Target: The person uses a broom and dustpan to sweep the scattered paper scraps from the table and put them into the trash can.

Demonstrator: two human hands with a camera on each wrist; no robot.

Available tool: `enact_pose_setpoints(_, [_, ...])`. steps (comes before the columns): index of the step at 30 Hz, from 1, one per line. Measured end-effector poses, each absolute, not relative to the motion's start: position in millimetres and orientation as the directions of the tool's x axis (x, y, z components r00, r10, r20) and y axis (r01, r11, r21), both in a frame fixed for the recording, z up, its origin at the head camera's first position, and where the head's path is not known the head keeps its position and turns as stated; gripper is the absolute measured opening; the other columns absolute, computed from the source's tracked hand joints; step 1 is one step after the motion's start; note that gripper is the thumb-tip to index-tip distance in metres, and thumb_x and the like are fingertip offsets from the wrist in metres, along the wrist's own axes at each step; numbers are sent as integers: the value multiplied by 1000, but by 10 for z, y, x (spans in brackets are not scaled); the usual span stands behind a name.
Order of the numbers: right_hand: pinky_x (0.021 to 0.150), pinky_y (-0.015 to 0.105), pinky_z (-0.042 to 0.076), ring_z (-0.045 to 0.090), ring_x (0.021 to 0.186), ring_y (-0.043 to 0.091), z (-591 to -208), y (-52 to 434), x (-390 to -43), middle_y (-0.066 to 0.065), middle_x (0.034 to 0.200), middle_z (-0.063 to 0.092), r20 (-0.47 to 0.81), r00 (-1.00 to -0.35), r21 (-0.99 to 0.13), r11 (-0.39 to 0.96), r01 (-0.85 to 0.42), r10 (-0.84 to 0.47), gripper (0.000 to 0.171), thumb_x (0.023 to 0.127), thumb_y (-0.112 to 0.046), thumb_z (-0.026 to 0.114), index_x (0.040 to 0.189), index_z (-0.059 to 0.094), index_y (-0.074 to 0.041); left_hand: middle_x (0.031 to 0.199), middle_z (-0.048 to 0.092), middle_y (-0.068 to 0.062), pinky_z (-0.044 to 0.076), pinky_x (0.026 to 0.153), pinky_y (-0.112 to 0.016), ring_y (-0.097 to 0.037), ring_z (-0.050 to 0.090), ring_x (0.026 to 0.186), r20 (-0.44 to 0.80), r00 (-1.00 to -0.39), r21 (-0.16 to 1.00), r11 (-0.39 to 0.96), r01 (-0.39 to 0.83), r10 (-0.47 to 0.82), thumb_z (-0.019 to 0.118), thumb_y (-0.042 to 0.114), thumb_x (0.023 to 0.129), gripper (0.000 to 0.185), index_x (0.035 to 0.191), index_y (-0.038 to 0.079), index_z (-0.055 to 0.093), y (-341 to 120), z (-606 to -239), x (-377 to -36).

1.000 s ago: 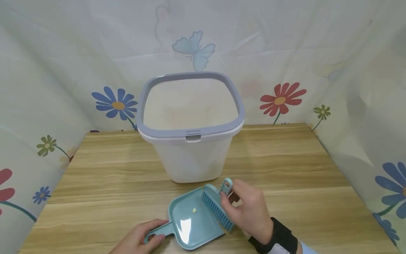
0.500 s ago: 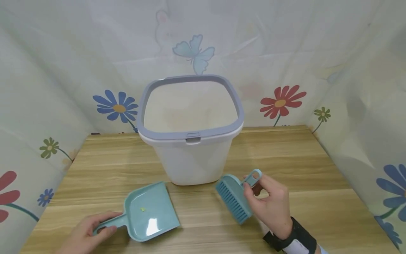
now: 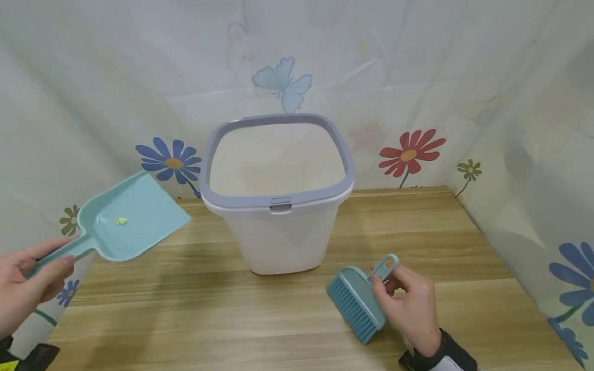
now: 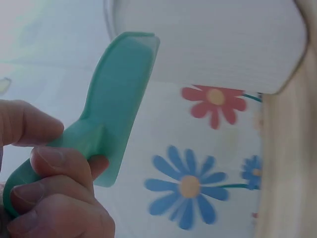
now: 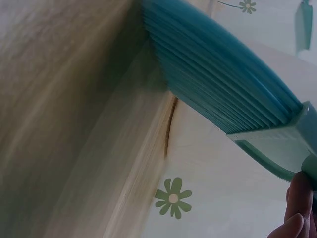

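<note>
My left hand (image 3: 34, 281) grips the handle of a light blue dustpan (image 3: 139, 226), raised above the table at the left. A small yellow-green scrap (image 3: 121, 221) lies in the pan. In the left wrist view, fingers curl round the handle of the dustpan (image 4: 119, 89), seen nearly edge-on. At the right, my right hand (image 3: 413, 304) pinches the looped handle of a blue hand brush (image 3: 357, 301), bristles facing down and left, low over the table. The right wrist view shows the brush's bristles (image 5: 218, 69) close up, with fingertips (image 5: 297, 203) at its base.
A white bin (image 3: 283, 237) with a grey-blue rim (image 3: 278, 198) stands open-topped at the back middle of the wooden table (image 3: 260, 319). Behind and beside the table hangs a white curtain (image 3: 417, 77) printed with flowers and a butterfly.
The dustpan, with the scrap in it, has moved left from under the brush, then up off the table with my left hand. My right hand has drawn the brush to the right.
</note>
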State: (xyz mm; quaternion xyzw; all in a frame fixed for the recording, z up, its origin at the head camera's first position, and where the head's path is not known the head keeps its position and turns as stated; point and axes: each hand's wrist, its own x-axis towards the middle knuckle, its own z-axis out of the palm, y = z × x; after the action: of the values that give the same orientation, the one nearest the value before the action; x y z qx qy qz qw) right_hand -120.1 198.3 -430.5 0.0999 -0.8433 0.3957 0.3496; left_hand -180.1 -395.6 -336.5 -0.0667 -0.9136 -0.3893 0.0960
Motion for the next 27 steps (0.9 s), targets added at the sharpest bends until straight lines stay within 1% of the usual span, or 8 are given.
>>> enact_pose_setpoints(3, [46, 13, 40, 56, 56, -6, -4339, 1996, -1207, 0, 72, 72, 678, -724, -586, 687, -429, 127, 26, 73, 9, 80, 86, 77, -13, 70, 51, 11, 24, 45, -32, -18, 31, 48, 335, -942, 744, 604, 287, 35, 48, 4, 109, 46, 132, 44, 57, -3969, -3165, -2004])
enact_pose_setpoints(7, [47, 13, 40, 56, 56, -6, -4355, 2002, -1215, 1, 72, 73, 683, -719, -582, 690, -430, 128, 25, 73, 9, 80, 88, 78, -11, 72, 52, 15, 24, 46, -32, -13, 33, 48, 453, -890, 721, 570, 395, 44, 49, 1, 108, 45, 137, 32, 62, -3848, -2826, -2239])
enact_pose_setpoints(13, [47, 13, 40, 56, 56, -6, -4345, 1996, -1208, 1, 73, 73, 676, -723, -589, 695, -412, 144, 24, 74, 10, 80, 86, 77, -11, 82, 50, 11, 30, 52, -26, -12, 40, 61, 416, -901, 619, 686, 381, 124, 48, 13, 110, 43, 151, 3, 50, -3318, -2336, -2419])
enact_pose_setpoints(15, [47, 13, 41, 56, 56, -6, -4346, 1996, -1206, 0, 73, 73, 672, -726, -589, 700, -404, 146, 24, 74, 9, 80, 85, 77, -12, 87, 53, 9, 33, 54, -24, -11, 44, 65, 408, -901, 585, 715, 384, 149, 51, 18, 109, 45, 152, 3, 50, -3116, -2252, -2460])
enact_pose_setpoints(17, [48, 13, 42, 55, 56, -6, -4351, 1998, -1206, -1, 72, 72, 673, -726, -584, 704, -404, 143, 23, 74, 8, 81, 84, 76, -11, 97, 64, 2, 34, 52, -22, -9, 47, 64, 440, -878, 568, 699, 434, 188, 56, 18, 107, 45, 149, 5, 54, -2932, -2208, -2519])
enact_pose_setpoints(22, [50, 13, 43, 55, 55, -6, -4365, 2008, -1210, 0, 71, 72, 690, -713, -567, 706, -425, 125, 22, 72, 9, 80, 83, 76, -10, 129, 69, -19, 36, 55, -13, -3, 56, 71, 551, -757, 423, 665, 615, 350, 65, 11, 101, 47, 147, 10, 58, -2520, -2173, -2616])
enact_pose_setpoints(25, [50, 12, 43, 55, 55, -7, -4367, 2010, -1216, 1, 71, 72, 696, -708, -562, 705, -432, 120, 23, 72, 9, 80, 84, 76, -10, 128, 71, -17, 39, 68, -4, -12, 67, 82, 615, -645, 264, 653, 710, 453, 70, 4, 97, 50, 146, 7, 58, -2335, -2169, -2643])
enact_pose_setpoints(27, [50, 12, 42, 55, 55, -7, -4367, 2009, -1219, 0, 72, 72, 695, -709, -563, 705, -431, 121, 24, 72, 9, 80, 84, 76, -11, 125, 72, -17, 46, 71, -11, -22, 71, 84, 651, -563, 157, 635, 756, 509, 73, 0, 94, 52, 144, 4, 59, -2236, -2173, -2656])
